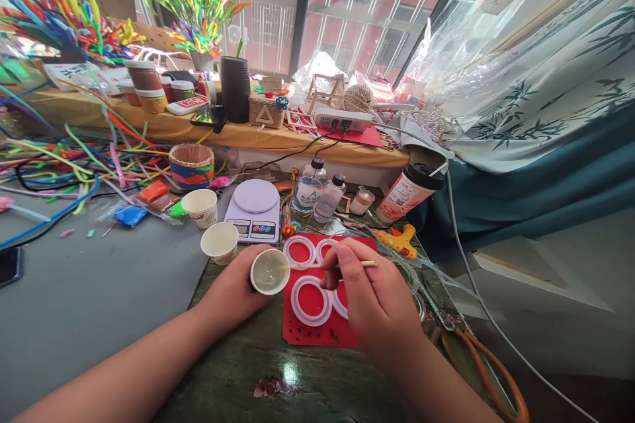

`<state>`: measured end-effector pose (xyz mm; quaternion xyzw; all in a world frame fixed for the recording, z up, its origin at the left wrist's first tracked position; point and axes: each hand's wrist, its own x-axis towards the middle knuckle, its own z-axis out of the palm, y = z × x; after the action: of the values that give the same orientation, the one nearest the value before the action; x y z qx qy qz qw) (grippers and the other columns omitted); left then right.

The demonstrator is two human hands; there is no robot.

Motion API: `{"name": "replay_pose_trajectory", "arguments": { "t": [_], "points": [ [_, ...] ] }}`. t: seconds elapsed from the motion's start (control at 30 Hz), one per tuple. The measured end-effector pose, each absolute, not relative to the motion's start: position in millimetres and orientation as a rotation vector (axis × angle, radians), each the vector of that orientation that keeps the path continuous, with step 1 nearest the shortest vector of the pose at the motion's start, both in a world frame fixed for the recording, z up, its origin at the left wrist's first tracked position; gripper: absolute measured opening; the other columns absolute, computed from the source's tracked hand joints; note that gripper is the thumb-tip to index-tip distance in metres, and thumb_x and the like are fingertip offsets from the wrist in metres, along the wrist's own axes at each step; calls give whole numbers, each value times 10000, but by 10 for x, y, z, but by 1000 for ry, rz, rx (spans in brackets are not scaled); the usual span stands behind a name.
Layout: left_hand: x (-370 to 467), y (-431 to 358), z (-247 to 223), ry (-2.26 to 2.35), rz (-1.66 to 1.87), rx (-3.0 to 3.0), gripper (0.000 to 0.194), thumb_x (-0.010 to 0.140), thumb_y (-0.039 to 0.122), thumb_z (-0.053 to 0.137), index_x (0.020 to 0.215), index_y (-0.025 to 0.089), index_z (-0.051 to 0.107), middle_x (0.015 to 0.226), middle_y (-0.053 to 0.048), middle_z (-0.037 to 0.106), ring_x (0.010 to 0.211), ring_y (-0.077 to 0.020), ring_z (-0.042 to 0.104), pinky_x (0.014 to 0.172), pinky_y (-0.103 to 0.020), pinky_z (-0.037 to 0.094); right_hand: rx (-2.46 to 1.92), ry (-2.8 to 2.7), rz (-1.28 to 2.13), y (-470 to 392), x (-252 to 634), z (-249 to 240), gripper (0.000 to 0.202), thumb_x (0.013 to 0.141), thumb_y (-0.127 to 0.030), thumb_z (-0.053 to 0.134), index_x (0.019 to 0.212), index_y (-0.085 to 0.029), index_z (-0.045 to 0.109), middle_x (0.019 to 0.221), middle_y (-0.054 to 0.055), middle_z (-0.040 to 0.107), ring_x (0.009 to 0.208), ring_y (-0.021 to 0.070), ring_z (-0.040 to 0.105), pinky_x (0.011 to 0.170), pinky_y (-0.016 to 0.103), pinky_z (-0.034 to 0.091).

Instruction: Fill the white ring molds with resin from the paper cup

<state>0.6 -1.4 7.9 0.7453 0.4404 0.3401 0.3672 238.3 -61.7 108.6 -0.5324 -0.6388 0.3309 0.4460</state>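
My left hand (238, 287) is wrapped round a paper cup (270, 271) with clear liquid inside, its opening tilted toward me. Between the fingertips of my right hand (370, 291) is a thin wooden stick (366, 264), whose far end points left to the cup's rim. White ring-shaped molds (311, 301) lie on a red sheet (317, 337) below and behind my right hand, which hides part of them. Two more paper cups (219, 242) stand left of my left hand, near a white kitchen scale (256, 201).
Two clear bottles (330, 198) stand behind the red sheet. At the right are a yellow glue gun (398, 240), a lidded drink cup (409, 192) and orange-handled scissors (489, 370). Pipe cleaners (74, 158) lie at the left. Dried petals (270, 386) lie in front.
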Motion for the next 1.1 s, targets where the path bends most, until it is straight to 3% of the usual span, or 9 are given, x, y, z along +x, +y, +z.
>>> {"name": "replay_pose_trajectory", "arguments": {
  "t": [0.2,0.37,0.5,0.63,0.73,1.1],
  "points": [
    [-1,-14,57,1124,868,1920,418,872,249,815,1286,253,760,1319,-94,860,1198,-339,821,1087,-483,675,-1266,-1629,820,-616,2354,1082,462,1197,-476,442,866,-254,675,712,1,666,677,194,642,657,331,483],
    [1,-18,58,1118,868,1905,385,889,265,802,1272,255,765,1302,-95,866,1176,-330,824,1062,-475,685,-1295,-1531,1036,-560,2417,1085,510,1174,-600,484,871,-249,695,707,20,704,672,215,678,650,336,526],
    [0,-20,68,1124,892,1914,382,887,259,794,1268,263,782,1328,-90,868,1211,-337,820,1078,-476,682,-1286,-1463,921,-547,2446,1082,526,1163,-644,529,888,-243,729,727,22,703,712,216,683,685,331,531],
    [-14,-22,52,1118,890,1919,398,878,264,809,1275,264,779,1320,-92,872,1194,-336,826,1058,-465,692,-1233,-1283,1124,-463,2416,997,478,1045,-610,725,755,-230,716,610,6,665,593,188,626,608,312,488],
    [-25,-24,46,1138,902,1910,433,866,265,821,1296,261,773,1331,-96,867,1198,-337,828,1078,-473,689,-1205,-1052,1184,-304,2422,887,472,983,-639,713,732,-240,680,511,-25,590,489,186,607,545,310,505],
    [-24,-31,84,1142,889,1858,508,833,240,830,1337,264,773,1394,-104,855,1275,-361,811,1141,-504,670,-1125,-786,1043,-195,2661,990,329,940,-418,676,665,-245,625,478,-51,470,418,149,518,454,262,439]
  ]
}}
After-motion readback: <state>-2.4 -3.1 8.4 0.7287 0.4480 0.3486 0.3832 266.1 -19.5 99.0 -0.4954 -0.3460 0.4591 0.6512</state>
